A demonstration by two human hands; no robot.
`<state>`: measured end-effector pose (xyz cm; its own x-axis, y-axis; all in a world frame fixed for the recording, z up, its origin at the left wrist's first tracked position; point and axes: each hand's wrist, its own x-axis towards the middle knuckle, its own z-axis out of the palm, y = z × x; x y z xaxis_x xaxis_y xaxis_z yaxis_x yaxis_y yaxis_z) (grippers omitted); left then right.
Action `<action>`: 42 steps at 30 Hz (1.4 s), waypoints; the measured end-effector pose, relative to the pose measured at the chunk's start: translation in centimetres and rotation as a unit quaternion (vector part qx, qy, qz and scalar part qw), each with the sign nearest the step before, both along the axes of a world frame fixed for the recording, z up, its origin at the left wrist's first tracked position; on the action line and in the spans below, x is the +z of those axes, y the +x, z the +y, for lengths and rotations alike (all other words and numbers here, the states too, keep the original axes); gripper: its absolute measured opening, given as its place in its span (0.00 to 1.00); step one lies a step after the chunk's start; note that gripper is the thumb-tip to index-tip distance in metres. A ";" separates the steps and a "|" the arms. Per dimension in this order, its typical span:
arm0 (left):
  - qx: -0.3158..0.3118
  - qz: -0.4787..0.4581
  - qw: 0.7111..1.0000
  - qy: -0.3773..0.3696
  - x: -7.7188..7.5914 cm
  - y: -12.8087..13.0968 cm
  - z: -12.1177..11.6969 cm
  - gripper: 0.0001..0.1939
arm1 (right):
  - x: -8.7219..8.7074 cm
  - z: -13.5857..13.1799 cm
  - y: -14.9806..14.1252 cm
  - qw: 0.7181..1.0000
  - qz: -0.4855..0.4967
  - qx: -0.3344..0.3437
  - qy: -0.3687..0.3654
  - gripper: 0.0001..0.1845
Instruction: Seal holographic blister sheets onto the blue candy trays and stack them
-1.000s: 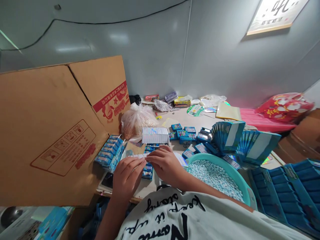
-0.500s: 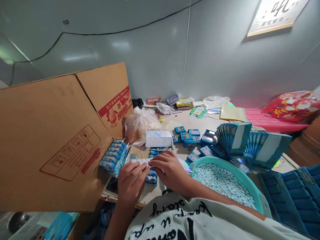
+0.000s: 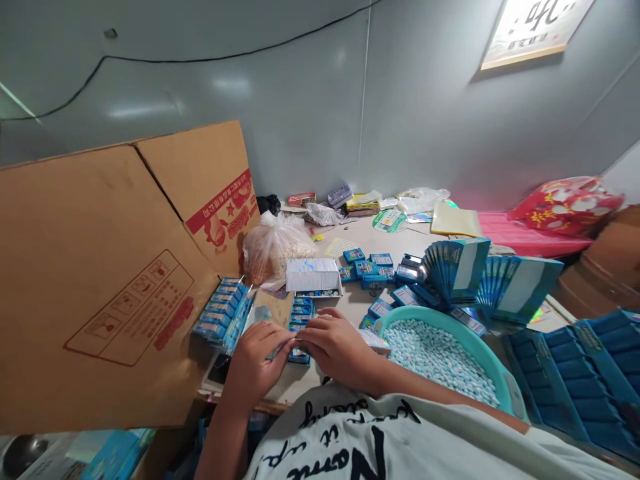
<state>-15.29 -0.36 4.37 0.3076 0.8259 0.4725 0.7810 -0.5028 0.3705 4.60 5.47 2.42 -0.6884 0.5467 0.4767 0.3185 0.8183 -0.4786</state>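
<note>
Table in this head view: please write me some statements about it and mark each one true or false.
The left hand and right hand hold a thin strip between them. True.
The cardboard sheet lies flat on the table. False: it stands up at the table's left side.
The teal basin holds many pale blue tablets. True.
The clear plastic bag is right of the basin. False: it is left of the basin, beside the cardboard sheet.

There were two bare hands (image 3: pixel 255 365), one round teal plastic basin (image 3: pixel 430 312), two fanned stacks of blue-and-white cartons (image 3: pixel 457 270), and one knotted clear plastic bag (image 3: pixel 273 250).
</note>
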 end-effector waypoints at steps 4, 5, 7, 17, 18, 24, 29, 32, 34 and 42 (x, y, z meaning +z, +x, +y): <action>0.008 -0.008 1.000 0.013 0.1 0.8 -0.2 0.04 | 0.2 0.2 0.1 1.000 0.005 -0.001 -0.006 0.09; 0.009 -0.010 1.000 0.017 0.1 0.9 -0.3 0.03 | 0.2 0.2 0.1 1.000 0.004 -0.005 -0.008 0.09; 0.011 -0.011 1.000 0.025 0.0 0.9 -0.4 0.03 | 0.2 0.2 -0.1 1.000 0.002 -0.013 -0.012 0.08; 0.057 -0.055 0.984 -0.158 1.1 0.5 -0.9 0.06 | -0.2 -0.2 -0.4 1.000 -0.006 -0.008 -0.018 0.07; 0.056 -0.057 0.981 -0.178 1.3 0.5 -1.1 0.06 | -0.3 -0.2 -0.5 1.000 -0.008 -0.005 -0.019 0.07; 0.039 -0.023 0.991 -0.124 1.5 0.3 -1.8 0.08 | -0.5 -0.5 -0.7 1.000 -0.002 0.001 -0.004 0.06; 0.033 0.004 0.999 -0.027 0.9 0.3 -1.9 0.08 | -0.4 -0.6 -0.8 1.000 0.018 0.002 -0.005 0.06; 0.041 0.038 0.998 0.012 0.9 0.6 -1.7 0.07 | -0.4 -0.7 -0.8 1.000 0.026 0.001 -0.005 0.06; 0.047 0.054 0.997 0.025 1.0 0.7 -1.7 0.07 | -0.4 -0.6 -0.7 1.000 0.028 -0.006 -0.003 0.07; 0.067 0.038 0.995 0.057 0.5 0.7 -1.9 0.05 | -0.6 -0.9 -0.5 1.000 0.024 -0.008 0.008 0.08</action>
<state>-14.55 -2.30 4.82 0.2366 0.8036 0.5461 0.8670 -0.4283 0.2546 4.13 4.55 1.79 -0.6556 0.5495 0.5179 0.3083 0.8209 -0.4808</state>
